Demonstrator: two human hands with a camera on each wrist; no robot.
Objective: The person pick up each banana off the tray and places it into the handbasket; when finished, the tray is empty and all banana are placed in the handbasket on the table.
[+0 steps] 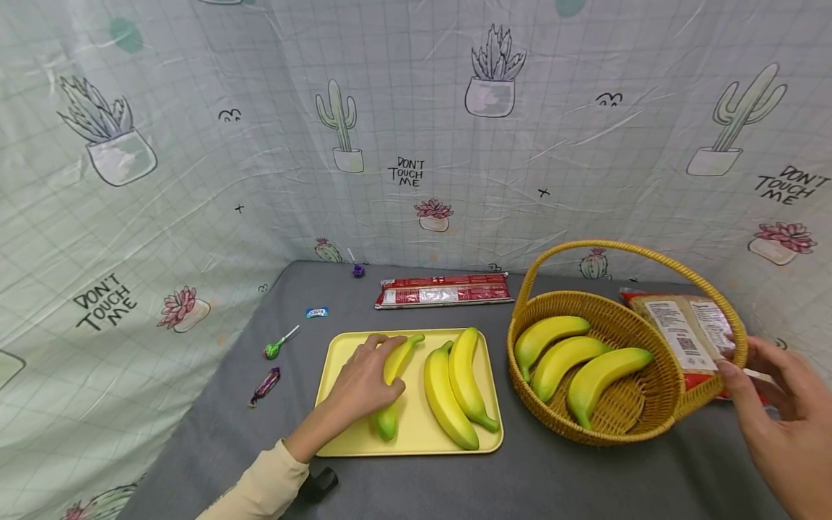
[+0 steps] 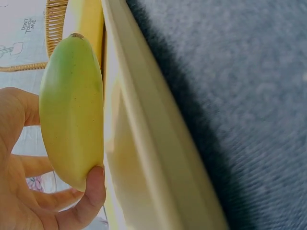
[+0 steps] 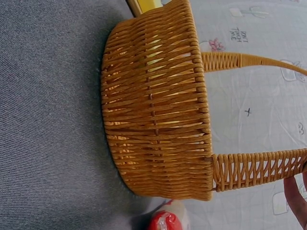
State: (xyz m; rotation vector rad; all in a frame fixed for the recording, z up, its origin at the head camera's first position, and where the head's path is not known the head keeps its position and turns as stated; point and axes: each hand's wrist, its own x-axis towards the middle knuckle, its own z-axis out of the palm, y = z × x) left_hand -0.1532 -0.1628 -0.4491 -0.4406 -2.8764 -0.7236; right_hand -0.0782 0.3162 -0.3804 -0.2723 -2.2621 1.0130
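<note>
My left hand [image 1: 367,379] grips a yellow banana [image 1: 398,361] with a green tip over the left part of a pale yellow tray [image 1: 409,446]. In the left wrist view its fingers and thumb wrap the banana [image 2: 72,110] close to the tray's rim [image 2: 158,158]. Two more bananas, one [image 1: 445,401] beside the other [image 1: 466,375], lie on the tray's right half. My right hand [image 1: 783,404] pinches the handle [image 1: 737,328] of a wicker basket [image 1: 604,433] on its right side. Three bananas [image 1: 572,357] lie inside the basket, which stands on the grey cloth.
Behind the tray lies a long red packet [image 1: 445,291]. A red-edged bag [image 1: 682,328] sits behind the basket. To the tray's left are a green lollipop [image 1: 271,350], a purple-wrapped candy [image 1: 265,385] and a small blue packet [image 1: 316,313]. A purple lollipop [image 1: 358,270] lies near the patterned curtain [image 1: 364,209].
</note>
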